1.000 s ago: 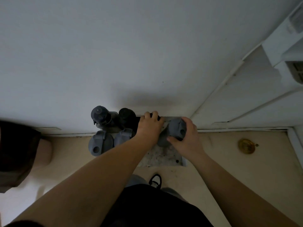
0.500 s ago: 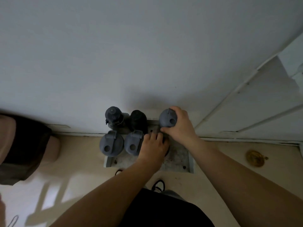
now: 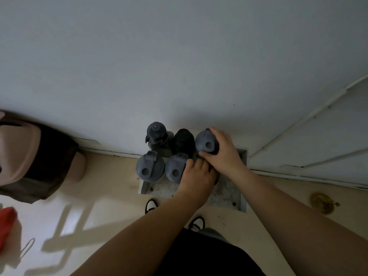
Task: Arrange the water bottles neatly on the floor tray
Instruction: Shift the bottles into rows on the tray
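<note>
A pale wall (image 3: 179,56) rose behind everything, with a white panelled door (image 3: 318,136) at the right and a cream floor (image 3: 99,196) below. On the floor against the wall sat the grey floor tray (image 3: 229,194), speckled and grubby, its right part bare. Five bottles stood upright on it, close together: in the back row a dark spouted bottle (image 3: 156,132), a black-capped bottle (image 3: 184,139) and a grey flip-lid bottle (image 3: 206,142); in front, a left grey bottle (image 3: 150,166) and a middle grey bottle (image 3: 176,169).

The right hand (image 3: 223,154) had its fingers clamped round the top of the grey flip-lid bottle. The left hand (image 3: 196,177) lay low just right of the middle grey bottle, curled over something dark beneath it; I could not tell whether it gripped anything. The wrists nearly crossed.

The risk, to my eye, was crowding: a nudge from either forearm or a hasty shift of the held bottle could knock the neighbours, and one toppling would likely take the row with it.
</note>
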Motion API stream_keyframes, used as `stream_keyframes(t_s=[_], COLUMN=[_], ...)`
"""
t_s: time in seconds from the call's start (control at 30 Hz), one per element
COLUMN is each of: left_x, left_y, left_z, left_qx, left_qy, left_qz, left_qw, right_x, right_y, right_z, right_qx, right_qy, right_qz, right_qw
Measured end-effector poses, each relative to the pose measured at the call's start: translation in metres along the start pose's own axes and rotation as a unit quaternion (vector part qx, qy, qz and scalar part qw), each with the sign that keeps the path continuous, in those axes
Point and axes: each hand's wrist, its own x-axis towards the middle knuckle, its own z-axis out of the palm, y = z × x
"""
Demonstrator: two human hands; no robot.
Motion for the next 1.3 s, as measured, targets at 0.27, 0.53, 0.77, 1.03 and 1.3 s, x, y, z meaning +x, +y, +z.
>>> stream_keyframes(t_s=[0.27,0.53,0.77,1.03,1.3], left_x=[0.001,-0.037,-0.056,-0.053,-0.054], left_y=[-0.001,-0.037,-0.079,-0.079,-0.084], left_z=[-0.003,-0.03,0.001,-0.001,-0.003], left_qx=[-0.047,-0.096,-0.156,-0.174,-0.183], left_qy=[0.062,0.19,0.055,0.08,0.073], left_qz=[-0.009,-0.023,-0.071,-0.095,-0.083], left_qw=[0.997,0.977,0.984,0.977,0.977], right_x=[-0.046,-0.077,-0.067,-0.061,-0.069], right_y=[0.03,0.038,0.04,0.035,0.032], right_z=[0.001,0.042,0.059,0.061,0.079], right_qx=[0.19,0.397,0.422,0.437,0.423], right_qy=[0.026,-0.004,0.022,0.036,0.082], right_qz=[0.135,0.35,0.302,0.291,0.308], right_qw=[0.972,0.848,0.855,0.851,0.848])
